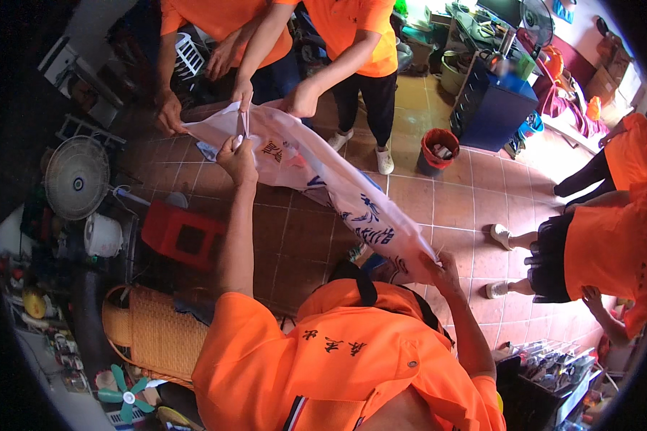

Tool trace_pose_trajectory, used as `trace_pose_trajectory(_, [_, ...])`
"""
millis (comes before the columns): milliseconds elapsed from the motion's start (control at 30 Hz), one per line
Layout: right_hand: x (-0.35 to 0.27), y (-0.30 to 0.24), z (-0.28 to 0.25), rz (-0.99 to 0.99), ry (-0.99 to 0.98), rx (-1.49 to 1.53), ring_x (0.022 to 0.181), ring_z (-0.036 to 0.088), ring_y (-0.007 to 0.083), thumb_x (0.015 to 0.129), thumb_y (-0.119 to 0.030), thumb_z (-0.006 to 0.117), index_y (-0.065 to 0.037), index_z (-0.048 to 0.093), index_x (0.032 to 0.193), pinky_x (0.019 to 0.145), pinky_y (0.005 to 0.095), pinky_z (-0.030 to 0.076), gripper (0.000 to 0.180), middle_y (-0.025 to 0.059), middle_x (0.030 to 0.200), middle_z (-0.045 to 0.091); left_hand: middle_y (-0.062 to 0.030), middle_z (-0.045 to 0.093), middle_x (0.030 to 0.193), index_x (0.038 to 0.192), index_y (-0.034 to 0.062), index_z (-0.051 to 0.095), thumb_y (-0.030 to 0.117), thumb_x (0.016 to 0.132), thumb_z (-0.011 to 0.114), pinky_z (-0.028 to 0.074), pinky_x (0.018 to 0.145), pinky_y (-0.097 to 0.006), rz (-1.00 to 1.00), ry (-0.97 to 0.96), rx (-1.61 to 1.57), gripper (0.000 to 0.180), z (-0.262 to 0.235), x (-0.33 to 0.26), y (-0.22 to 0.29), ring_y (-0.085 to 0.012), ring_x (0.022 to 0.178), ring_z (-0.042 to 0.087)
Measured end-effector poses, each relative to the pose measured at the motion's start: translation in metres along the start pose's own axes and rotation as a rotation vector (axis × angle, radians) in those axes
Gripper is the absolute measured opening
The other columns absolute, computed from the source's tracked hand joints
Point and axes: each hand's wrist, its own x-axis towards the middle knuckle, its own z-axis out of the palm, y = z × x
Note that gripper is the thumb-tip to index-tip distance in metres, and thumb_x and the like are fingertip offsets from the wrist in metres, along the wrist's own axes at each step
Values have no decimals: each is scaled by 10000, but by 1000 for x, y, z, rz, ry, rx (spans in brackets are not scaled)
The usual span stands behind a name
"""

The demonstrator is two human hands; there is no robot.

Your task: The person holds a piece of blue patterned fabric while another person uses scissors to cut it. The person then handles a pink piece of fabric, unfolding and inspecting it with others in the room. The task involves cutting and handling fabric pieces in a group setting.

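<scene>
My left hand pinches the far end of the white printed cloth, right hand grips the near end; its long axis runs diag. btw them, stretched.

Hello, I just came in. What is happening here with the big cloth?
The person wearing the camera, in an orange shirt, holds a long white cloth with blue and red markings stretched out over the tiled floor. Their left hand grips its far end, and their right hand grips the near end. Two other people in orange shirts stand opposite; their hands hold the same far end. A red bucket stands behind, and a red stool is at the left.
</scene>
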Motion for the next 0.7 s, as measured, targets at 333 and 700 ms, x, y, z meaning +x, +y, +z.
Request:
trace_pose_trajectory(333, [23,-58,-33,1,270,220,766,563,143,894,-200,517,16,603,998,553,253,446,254,61,933,582,44,335,528,545,43,319,19,680,563,281,449,-253,126,-129,185,279,5,-7,-2,-40,534,320])
trace_pose_trajectory(700, [37,-90,-23,-52,364,-23,945,508,182,944,-258,381,1,555,1111,842,301,402,354,84,1017,547,-104,650,825,1023,3,614,115,786,522,446,661,-284,260,-674,159,277,-12,18,-12,-142,684,558])
